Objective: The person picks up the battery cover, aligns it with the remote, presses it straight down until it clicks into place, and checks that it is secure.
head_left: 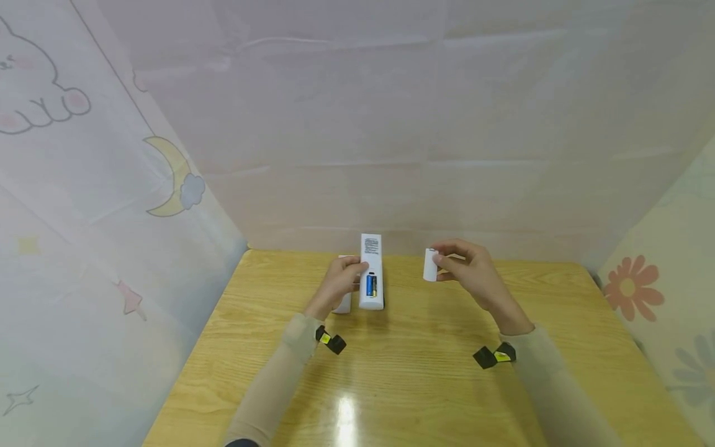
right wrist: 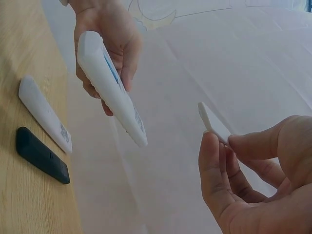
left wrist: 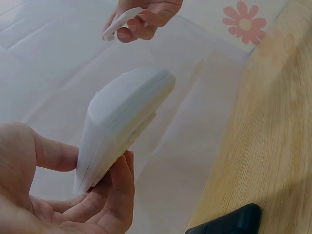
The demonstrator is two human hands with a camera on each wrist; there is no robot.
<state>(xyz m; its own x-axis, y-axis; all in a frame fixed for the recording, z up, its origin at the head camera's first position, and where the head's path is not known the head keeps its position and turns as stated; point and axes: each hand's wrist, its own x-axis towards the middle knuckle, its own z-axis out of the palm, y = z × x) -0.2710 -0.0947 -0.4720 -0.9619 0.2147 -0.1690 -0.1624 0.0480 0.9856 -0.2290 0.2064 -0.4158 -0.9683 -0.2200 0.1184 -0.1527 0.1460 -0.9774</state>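
Observation:
My left hand (head_left: 337, 284) grips a white remote control (head_left: 371, 253) by its side, thumb on the back. The back faces up with its battery compartment uncovered. Inside show a blue battery (head_left: 369, 285) and a darker one with a gold end (head_left: 375, 287) beside it. To the right, my right hand (head_left: 473, 273) pinches a white battery cover (head_left: 430, 265) between thumb and fingers. The cover (right wrist: 214, 123) is held apart from the remote, raised above the table. In the left wrist view the remote's battery side is turned away.
A second white remote (right wrist: 44, 113) and a black remote (right wrist: 43, 155) lie side by side on the wooden table (head_left: 413, 379), below the left hand. A pale fabric backdrop (head_left: 391, 124) hangs right behind the table's far edge, with patterned sheets at both sides.

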